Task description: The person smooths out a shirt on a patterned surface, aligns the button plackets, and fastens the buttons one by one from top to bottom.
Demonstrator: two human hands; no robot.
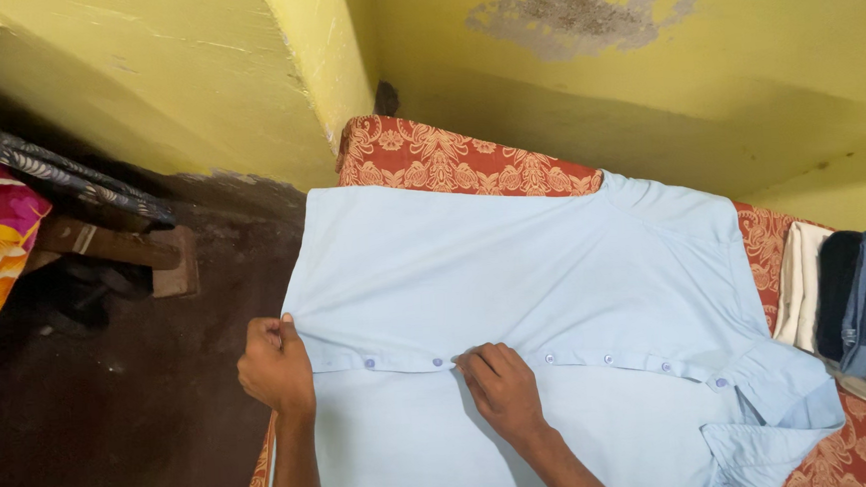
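Light blue shirt (556,286) lies flat, front up, on red patterned mattress (448,162), long axis running from left hand out past right hand to the collar (765,434). Left hand (276,365) pinches the hem end of the button placket (580,357); right hand (502,390) presses closed fingertips mid-placket, nearer the collar. Folded clothes stack (858,308) sits beyond the collar; no containers.

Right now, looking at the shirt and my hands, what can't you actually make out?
- Head view: the shirt runs past the bottom edge, so its lower part is cut off.
- Left hand fingertips curl under the shirt's hem; its grip is hidden.
- Cushion mostly hidden under the shirt.
- Folded clothes cut off by the right edge.
- Under the bench: too dark.
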